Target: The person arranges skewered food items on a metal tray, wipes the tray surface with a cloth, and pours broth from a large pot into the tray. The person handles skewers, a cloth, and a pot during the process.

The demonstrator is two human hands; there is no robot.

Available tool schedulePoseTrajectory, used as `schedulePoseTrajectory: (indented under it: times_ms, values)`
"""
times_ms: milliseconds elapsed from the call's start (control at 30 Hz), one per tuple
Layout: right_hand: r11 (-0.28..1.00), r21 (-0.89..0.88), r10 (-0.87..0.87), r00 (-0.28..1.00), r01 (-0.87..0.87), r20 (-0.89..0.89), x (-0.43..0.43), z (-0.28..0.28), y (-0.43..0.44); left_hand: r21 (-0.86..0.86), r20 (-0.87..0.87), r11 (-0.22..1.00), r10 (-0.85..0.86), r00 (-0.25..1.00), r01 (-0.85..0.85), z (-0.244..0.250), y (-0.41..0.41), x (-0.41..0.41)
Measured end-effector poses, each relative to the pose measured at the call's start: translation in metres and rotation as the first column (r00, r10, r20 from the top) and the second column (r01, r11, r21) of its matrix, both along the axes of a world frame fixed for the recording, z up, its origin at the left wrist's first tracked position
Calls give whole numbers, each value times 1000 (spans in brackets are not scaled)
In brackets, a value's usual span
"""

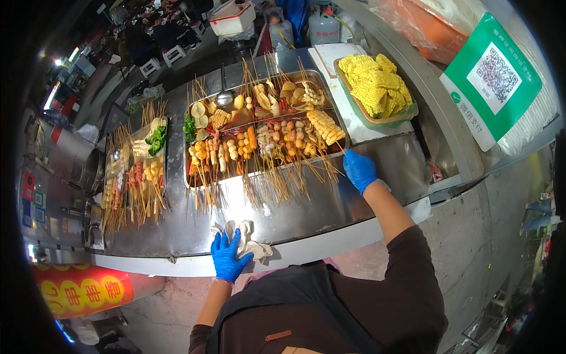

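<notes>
My right hand (359,170), in a blue glove, grips the bamboo stick of a skewer near the pan's right corner. On that stick is a block of ridged, pale-yellow food (326,127), held over the right end of a divided metal pan (265,175). Skewers of meatballs, sausage, mushrooms and sliced vegetables stand in the pan's broth, their sticks leaning over the near rim. My left hand (229,259), also blue-gloved, rests with spread fingers on a crumpled off-white cloth (247,243) at the counter's front edge.
A second tray of skewers (164,177) sits to the left, beside dark pots (93,170). A metal ladle (224,97) leans in the main pan. Yellow noodle cakes fill a green basket (398,121) at right. Gas cylinders (324,26) stand behind the counter; a green payment-code sign (493,79) hangs right.
</notes>
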State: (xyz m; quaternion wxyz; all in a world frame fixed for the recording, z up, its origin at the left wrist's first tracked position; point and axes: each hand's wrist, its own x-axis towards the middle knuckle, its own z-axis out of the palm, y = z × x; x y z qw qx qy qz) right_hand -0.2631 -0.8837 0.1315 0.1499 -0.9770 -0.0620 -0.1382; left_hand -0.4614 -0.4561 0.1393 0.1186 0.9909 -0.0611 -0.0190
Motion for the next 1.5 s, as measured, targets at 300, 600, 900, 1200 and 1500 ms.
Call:
schedulePoseTrajectory:
  times_ms: [300,600,900,1200,1500]
  values:
    - [856,-514,71,977,43,200,12,-10,-14,-12,5,1000,9,1000,-9,1,0,0]
    - [892,-432,136,991,-130,-19,36,-21,-5,-6,41,1000,21,999,-20,-3,2,-4]
    - [962,-184,95,877,-204,-472,43,-10,-14,6,29,1000,8,1000,-8,-1,3,-1]
    - [842,239,429,868,-484,251,-51,87,70,-38,167,995,93,982,-88,-7,5,2]
    - [557,279,830,535,-782,-159,-139,-4,233,-461,1,886,-57,998,51,-2,-15,18]
